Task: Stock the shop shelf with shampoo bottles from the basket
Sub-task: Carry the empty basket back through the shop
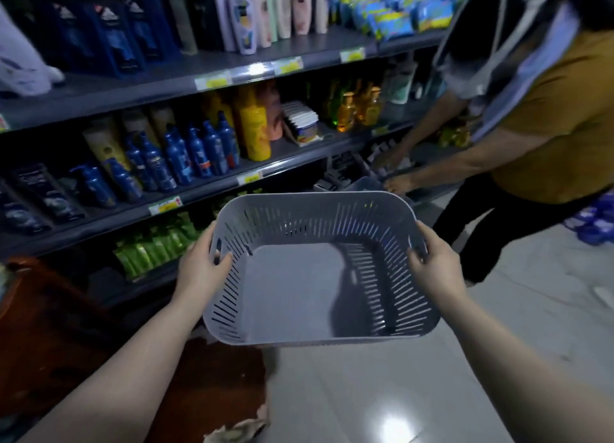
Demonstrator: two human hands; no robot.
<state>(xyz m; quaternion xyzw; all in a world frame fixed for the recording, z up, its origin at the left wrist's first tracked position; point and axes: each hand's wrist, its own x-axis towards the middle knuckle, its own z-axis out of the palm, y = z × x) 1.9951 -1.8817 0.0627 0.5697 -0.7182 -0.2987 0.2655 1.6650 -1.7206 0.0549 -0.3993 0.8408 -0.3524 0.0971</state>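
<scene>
Centrally, a grey slotted plastic basket (pixel 332 203) is held in the air in front of the shop shelf (pixel 133 90), tilted so that its bare inner floor faces the camera. Left hand (pixel 202 266) grips the basket's left short rim, digits curled over the edge; right hand (pixel 435 260) grips the opposite rim in the same way. Blue shampoo bottles (pixel 196 153) stand in rows on the middle shelf board, left of centre in the frame, beside taller yellow bottles (pixel 255 130). Pale bottles (pixel 282 7) stand on the top board at upper centre; green sachets (pixel 156 243) lie on the lower board just left of the basket. At the right of the frame a second person (pixel 548 127) in a mustard shirt bends toward the shelf, hands low near a second grey basket (pixel 368 183). Pale glossy floor tiles (pixel 398 392) occupy the lower right
</scene>
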